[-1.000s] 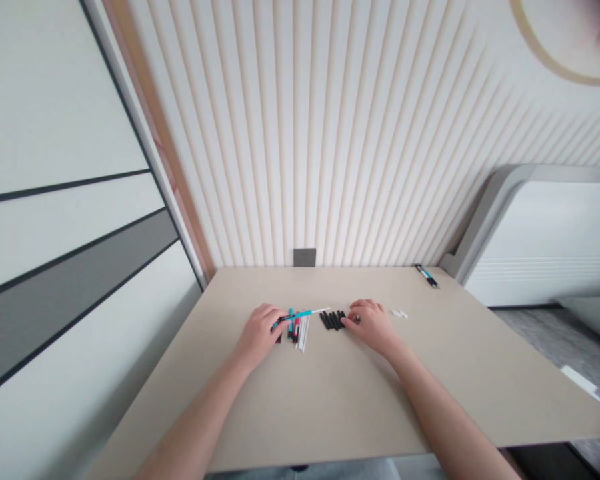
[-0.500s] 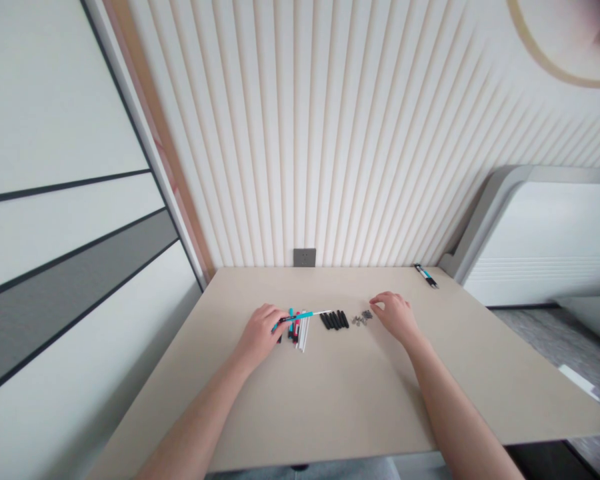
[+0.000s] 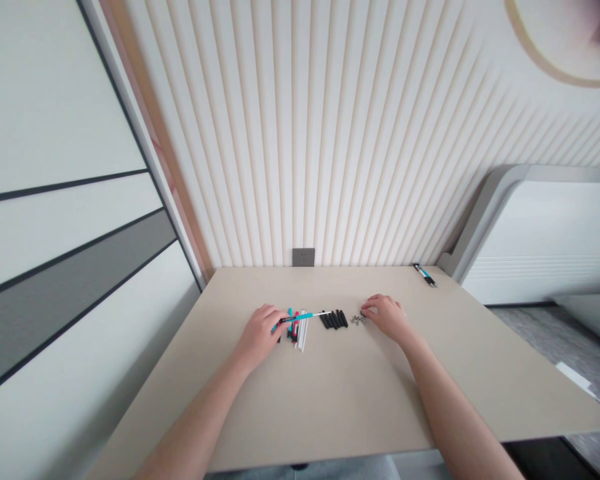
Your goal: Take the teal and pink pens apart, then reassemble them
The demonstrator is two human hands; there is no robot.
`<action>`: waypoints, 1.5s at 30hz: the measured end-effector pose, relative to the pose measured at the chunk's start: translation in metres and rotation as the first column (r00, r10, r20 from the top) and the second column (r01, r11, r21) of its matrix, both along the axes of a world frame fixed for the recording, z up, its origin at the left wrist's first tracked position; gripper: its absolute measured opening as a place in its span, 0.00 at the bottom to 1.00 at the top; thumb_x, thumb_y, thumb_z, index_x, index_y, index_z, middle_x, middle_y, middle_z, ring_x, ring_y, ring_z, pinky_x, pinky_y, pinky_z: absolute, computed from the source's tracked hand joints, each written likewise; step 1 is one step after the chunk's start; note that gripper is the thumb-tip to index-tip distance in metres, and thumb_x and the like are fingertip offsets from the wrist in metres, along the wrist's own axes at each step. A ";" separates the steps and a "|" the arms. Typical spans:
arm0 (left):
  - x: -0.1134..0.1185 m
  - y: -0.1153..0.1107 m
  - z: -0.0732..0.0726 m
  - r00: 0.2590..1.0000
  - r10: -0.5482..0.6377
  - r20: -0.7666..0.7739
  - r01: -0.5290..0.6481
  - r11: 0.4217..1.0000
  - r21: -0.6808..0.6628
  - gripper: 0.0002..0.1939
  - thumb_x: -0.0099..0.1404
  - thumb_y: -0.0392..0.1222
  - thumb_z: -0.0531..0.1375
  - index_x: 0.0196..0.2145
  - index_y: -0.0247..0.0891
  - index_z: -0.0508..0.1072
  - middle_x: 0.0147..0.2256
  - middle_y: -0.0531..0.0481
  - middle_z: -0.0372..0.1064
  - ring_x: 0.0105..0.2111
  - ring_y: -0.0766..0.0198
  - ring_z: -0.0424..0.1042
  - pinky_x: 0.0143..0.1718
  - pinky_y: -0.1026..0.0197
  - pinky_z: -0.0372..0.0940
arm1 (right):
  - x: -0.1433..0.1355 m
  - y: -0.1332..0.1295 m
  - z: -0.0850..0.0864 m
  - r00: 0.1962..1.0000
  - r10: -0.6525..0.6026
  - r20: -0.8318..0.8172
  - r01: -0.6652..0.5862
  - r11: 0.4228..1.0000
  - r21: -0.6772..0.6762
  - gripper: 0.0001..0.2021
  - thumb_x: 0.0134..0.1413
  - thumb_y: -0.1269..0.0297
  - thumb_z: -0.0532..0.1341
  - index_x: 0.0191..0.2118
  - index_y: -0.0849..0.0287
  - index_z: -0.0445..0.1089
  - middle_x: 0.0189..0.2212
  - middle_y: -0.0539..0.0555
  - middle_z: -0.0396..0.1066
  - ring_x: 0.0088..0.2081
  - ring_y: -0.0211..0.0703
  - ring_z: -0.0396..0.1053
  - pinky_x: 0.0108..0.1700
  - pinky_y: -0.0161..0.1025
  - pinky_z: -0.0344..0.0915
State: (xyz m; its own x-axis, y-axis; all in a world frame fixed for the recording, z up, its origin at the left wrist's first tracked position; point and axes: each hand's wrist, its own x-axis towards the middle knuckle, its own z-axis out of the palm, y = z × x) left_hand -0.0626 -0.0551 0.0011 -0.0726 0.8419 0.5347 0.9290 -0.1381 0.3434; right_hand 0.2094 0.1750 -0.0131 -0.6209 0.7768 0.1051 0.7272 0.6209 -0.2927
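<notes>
My left hand [image 3: 266, 332] is closed around a half-assembled pen [image 3: 299, 318] with a blue-and-black barrel. Its thin white refill points right, over a row of black pen grips [image 3: 334, 320]. Beneath it lie blue and red pen barrels [image 3: 295, 330] and several white refills [image 3: 303, 333]. Small metal pen tips [image 3: 357, 320] form a little pile right of the grips. At that pile's right edge, my right hand [image 3: 386, 315] has thumb and fingers pinched together on the tiny dark pieces there; what is between the fingertips is hidden.
A finished-looking blue-and-black pen [image 3: 425, 275] lies at the table's back right. The beige table [image 3: 330, 400] meets a ribbed wall with a dark socket [image 3: 303, 257]. A white cabinet [image 3: 145, 347] stands left, and a bed headboard [image 3: 540, 233] stands right.
My right hand has moved slightly left and down onto the tiny dark pieces, covering them, and its fingers have closed. My left hand holds the pen in much the same place.
</notes>
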 end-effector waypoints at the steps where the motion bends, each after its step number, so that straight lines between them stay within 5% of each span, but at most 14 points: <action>1: 0.000 0.000 0.000 1.000 -0.002 0.000 0.002 1.000 0.000 0.07 0.68 0.43 0.58 0.37 0.39 0.73 0.34 0.49 0.71 0.37 0.60 0.67 0.41 0.57 0.64 | 0.000 0.000 0.000 1.000 0.003 -0.001 -0.003 1.000 -0.001 0.11 0.57 0.57 0.58 0.39 0.47 0.78 0.47 0.52 0.71 0.51 0.50 0.65 0.51 0.44 0.57; 28: 0.004 0.000 0.005 1.000 -0.015 0.020 0.015 1.000 0.007 0.08 0.68 0.45 0.57 0.36 0.39 0.74 0.34 0.48 0.71 0.36 0.60 0.68 0.39 0.57 0.64 | -0.007 -0.004 0.002 0.991 0.044 -0.127 -0.039 0.998 0.041 0.10 0.59 0.62 0.56 0.37 0.56 0.74 0.41 0.54 0.73 0.47 0.48 0.67 0.51 0.45 0.57; 33: 0.004 -0.001 0.005 1.000 -0.011 0.015 0.011 1.000 -0.002 0.08 0.68 0.44 0.57 0.36 0.40 0.74 0.34 0.48 0.71 0.36 0.60 0.68 0.39 0.57 0.64 | -0.014 -0.016 0.015 0.900 0.160 -0.406 -0.180 0.984 -0.011 0.13 0.63 0.58 0.52 0.38 0.57 0.72 0.35 0.54 0.74 0.37 0.44 0.70 0.43 0.40 0.64; 38: 0.004 -0.001 0.004 1.000 -0.010 0.021 0.010 1.000 0.003 0.08 0.69 0.44 0.57 0.36 0.40 0.74 0.34 0.48 0.71 0.36 0.60 0.68 0.40 0.57 0.64 | -0.028 -0.045 0.020 0.764 0.346 -0.544 -0.428 0.904 -0.026 0.12 0.63 0.58 0.55 0.38 0.56 0.73 0.35 0.54 0.73 0.37 0.42 0.70 0.40 0.38 0.66; 45: 0.003 -0.001 0.003 1.000 -0.023 0.012 0.023 1.000 -0.003 0.08 0.68 0.44 0.57 0.37 0.39 0.74 0.34 0.48 0.71 0.37 0.60 0.68 0.40 0.57 0.64 | -0.036 -0.057 0.018 0.723 0.355 -0.593 -0.462 0.886 -0.034 0.10 0.61 0.59 0.57 0.41 0.56 0.73 0.36 0.54 0.73 0.37 0.42 0.70 0.39 0.38 0.67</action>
State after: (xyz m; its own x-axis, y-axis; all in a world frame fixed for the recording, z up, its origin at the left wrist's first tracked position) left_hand -0.0594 -0.0560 0.0039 -0.0595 0.8450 0.5315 0.9213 -0.1584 0.3551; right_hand 0.1738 0.1177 0.0053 -0.7538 0.4996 0.4268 0.0884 0.7207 -0.6876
